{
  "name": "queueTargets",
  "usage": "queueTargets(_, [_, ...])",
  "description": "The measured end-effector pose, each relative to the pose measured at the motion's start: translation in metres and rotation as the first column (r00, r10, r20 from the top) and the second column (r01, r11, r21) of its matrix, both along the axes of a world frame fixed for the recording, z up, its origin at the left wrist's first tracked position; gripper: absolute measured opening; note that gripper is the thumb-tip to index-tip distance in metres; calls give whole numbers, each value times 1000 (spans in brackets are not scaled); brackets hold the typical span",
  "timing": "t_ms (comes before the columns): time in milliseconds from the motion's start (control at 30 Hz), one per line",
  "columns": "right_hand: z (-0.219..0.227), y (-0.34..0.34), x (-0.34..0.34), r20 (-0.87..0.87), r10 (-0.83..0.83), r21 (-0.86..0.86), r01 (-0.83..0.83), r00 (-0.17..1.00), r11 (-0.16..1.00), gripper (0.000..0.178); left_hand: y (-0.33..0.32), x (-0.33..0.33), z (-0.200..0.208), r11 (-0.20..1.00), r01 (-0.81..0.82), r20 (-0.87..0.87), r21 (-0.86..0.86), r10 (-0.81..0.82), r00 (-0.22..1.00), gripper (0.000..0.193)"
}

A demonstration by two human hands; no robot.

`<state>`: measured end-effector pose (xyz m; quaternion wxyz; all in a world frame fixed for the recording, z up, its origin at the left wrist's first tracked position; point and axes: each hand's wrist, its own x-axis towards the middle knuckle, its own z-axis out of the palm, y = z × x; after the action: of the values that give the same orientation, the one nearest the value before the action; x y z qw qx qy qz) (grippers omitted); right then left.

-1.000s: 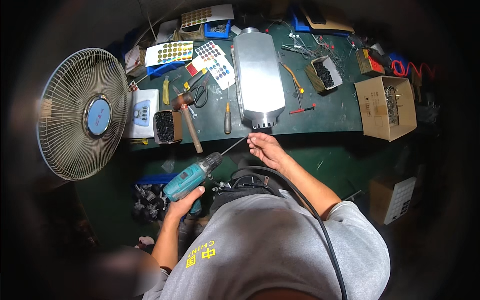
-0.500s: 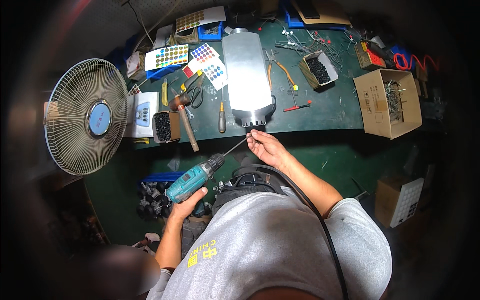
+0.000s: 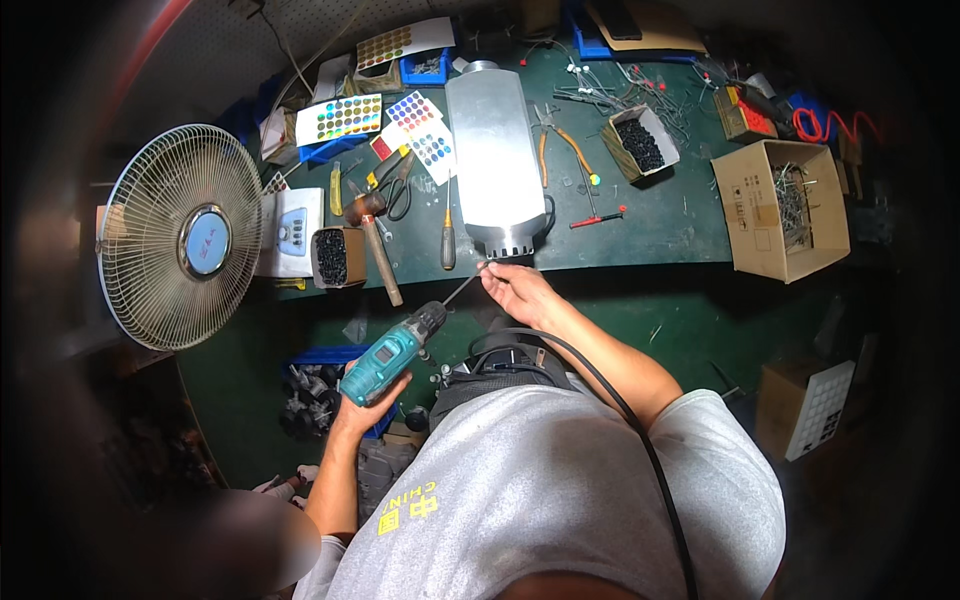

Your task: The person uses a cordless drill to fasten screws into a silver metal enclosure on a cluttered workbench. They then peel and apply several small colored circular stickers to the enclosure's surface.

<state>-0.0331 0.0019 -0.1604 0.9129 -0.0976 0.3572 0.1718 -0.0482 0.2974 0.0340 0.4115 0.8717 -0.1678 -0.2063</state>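
Note:
My left hand (image 3: 372, 408) is wrapped round the handle of a teal cordless drill (image 3: 382, 366). Its long thin bit (image 3: 461, 289) slants up and to the right from the black chuck. At the bit's tip, my right hand (image 3: 522, 292) has its fingers pinched together; anything small between them is too hidden to name. Just beyond those fingertips lies a long silver metal housing (image 3: 492, 150) with a dark slotted end toward me, close to the bench edge. To its left lie a screwdriver (image 3: 447, 238) and a hammer (image 3: 380, 255).
A fan (image 3: 190, 235) stands left, near a box of black small parts (image 3: 337, 257). Orange-handled pliers (image 3: 572, 155), a red T-handle tool (image 3: 597, 219) and an open cardboard box (image 3: 755, 215) lie right on the green bench (image 3: 650, 240). A black cable (image 3: 640, 425) crosses my body.
My right hand has shifted left and slightly closer to the housing's slotted end, still at the bit's tip. The drill has turned a little in my left hand.

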Motion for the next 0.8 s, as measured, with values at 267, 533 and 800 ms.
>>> queueTargets(267, [-6, -1, 6, 22, -23, 18, 22, 1000, 1000, 14, -18, 17, 14, 993, 101, 71, 65, -106, 992, 22])
queueTargets(533, [-8, -27, -8, 84, 83, -46, -79, 993, 996, 29, -68, 85, 77, 901, 253, -145, 351, -214, 966, 38])
queueTargets(800, [-25, -22, -2, 89, 148, -430, -96, 985, 898, 38, -143, 147, 104, 576, 513, -233, 637, -490, 840, 28])
